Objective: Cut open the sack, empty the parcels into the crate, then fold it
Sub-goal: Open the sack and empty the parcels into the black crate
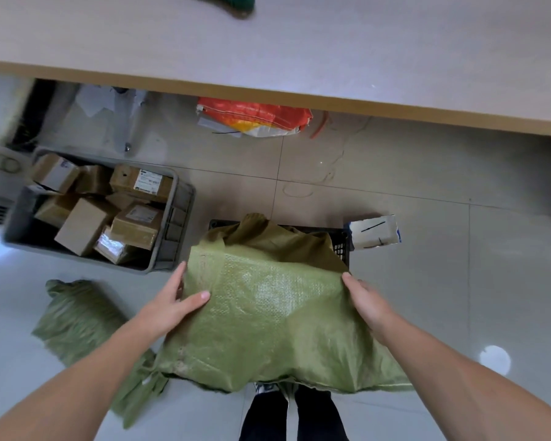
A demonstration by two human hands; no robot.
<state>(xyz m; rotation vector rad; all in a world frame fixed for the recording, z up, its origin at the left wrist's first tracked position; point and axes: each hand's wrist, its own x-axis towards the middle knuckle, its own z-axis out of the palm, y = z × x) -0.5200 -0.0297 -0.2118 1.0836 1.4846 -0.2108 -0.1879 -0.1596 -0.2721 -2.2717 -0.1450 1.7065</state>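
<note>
Head view, I see the left hand [171, 302] pinching the left edge of the green sack [268, 316], right hand [367, 300] at its right edge, grip I cannot tell, sack held over a black crate [342, 247].

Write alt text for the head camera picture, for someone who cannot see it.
A person's left hand and right hand grip a green sack by its sides over a black crate. To the left stands a grey crate full of parcels, with a second sack lying on the floor near it. A table edge crosses the top.
</note>
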